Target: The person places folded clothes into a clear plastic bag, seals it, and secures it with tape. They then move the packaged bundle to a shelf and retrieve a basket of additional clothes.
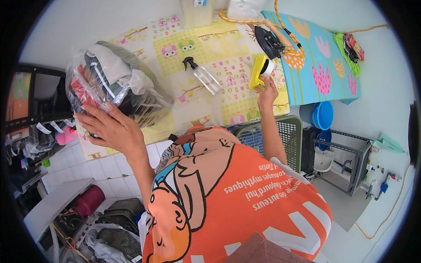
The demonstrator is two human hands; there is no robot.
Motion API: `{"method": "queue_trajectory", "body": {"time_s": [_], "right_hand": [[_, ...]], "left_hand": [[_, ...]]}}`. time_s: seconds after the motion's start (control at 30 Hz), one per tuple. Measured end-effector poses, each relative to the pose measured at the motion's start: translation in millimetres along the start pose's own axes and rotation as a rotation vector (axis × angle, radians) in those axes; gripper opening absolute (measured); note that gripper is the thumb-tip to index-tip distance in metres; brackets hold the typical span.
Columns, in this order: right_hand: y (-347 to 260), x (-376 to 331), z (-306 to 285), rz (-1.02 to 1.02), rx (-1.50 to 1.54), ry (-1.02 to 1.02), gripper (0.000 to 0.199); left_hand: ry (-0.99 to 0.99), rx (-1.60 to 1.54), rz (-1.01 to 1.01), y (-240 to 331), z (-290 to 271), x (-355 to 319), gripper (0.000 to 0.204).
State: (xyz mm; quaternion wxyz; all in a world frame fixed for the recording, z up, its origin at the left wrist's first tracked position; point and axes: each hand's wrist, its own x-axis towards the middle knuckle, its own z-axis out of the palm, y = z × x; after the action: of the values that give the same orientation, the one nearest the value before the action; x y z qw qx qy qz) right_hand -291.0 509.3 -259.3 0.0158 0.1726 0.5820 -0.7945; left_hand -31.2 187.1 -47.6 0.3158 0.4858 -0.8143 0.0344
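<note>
Clear plastic bag (151,98): bulging with clothes (108,65), lying at left of table (197,110). Yellow tool (255,74), probably a tape dispenser: slanted, in right hand (268,93).

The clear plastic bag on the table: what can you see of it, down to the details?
The bag is crinkled, shiny, see-through film, apparently plastic, bulging around what looks like clothing in white, dark and red. It lies toward the left end of the patterned table cover, and the left hand rests on its near edge. Whether it is sealed is unclear.
</note>
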Motion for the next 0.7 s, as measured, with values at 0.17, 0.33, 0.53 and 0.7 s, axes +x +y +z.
{"method": "queue_trajectory", "body": {"time_s": [0.17, 0.33, 0.53, 0.7], "right_hand": [[7, -16, 2, -0.114, 0.157, 0.072, 0.015], [19, -24, -2, -0.134, 0.253, 0.152, 0.017], [52, -32, -31, -0.340, -0.136, 0.084, 0.022], [68, -12, -67, -0.495, -0.584, -0.059, 0.018]], "left_hand": [[-0.001, 0.008, -0.002, -1, 0, -1, 0.064], [0.016, -0.012, 0.012, -1, 0, 0, 0.065], [0.020, -0.019, 0.013, 0, 0, 0, 0.065], [0.011, 0.023, 0.017, -1, 1, 0, 0.065]]}}
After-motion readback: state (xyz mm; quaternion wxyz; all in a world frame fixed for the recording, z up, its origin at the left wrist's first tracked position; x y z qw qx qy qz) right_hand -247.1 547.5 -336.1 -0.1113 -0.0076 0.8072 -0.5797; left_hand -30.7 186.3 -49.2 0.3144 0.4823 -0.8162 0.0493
